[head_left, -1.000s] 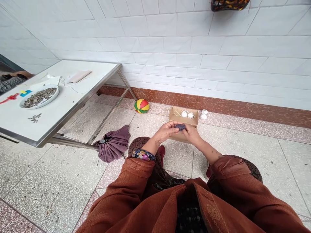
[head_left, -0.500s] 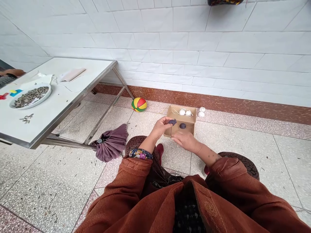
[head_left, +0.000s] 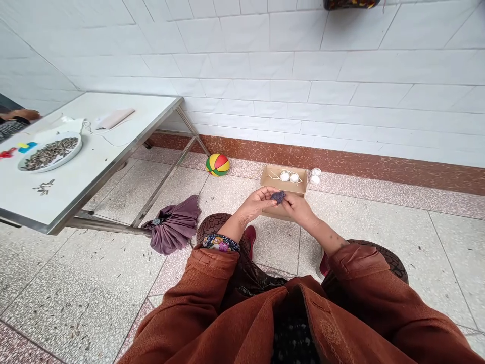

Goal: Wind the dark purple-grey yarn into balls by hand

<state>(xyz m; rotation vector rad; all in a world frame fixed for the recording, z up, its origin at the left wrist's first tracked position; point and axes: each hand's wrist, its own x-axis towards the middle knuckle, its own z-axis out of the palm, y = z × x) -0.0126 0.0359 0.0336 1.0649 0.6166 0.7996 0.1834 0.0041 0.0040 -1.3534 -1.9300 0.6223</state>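
Note:
My left hand (head_left: 260, 202) grips a small, dark purple piece of yarn work (head_left: 278, 197), ribbed on its surface, between thumb and fingers. Closed at the right edge of the same piece, my right hand (head_left: 297, 206) pinches it; a thin strand cannot be made out. Both hands are held over the near half of an open cardboard box (head_left: 302, 188) on the floor. Two white yarn balls (head_left: 289, 176) with loose strands lie in the box's far part. The inside of its near part is mostly hidden by my hands.
Two more white balls (head_left: 314, 176) sit right of the box by the wall. A colourful ball (head_left: 217, 165) rests near the leg of a white table (head_left: 125, 132). On the table is a plate (head_left: 78, 147) of seeds. A purple cloth bundle (head_left: 174, 225) lies below. Another person's arm (head_left: 22, 115) shows far left.
My right hand has moved up and right to the purple yarn piece. My left hand has brought it slightly rightward. The dark yarn ball in the box is now hidden.

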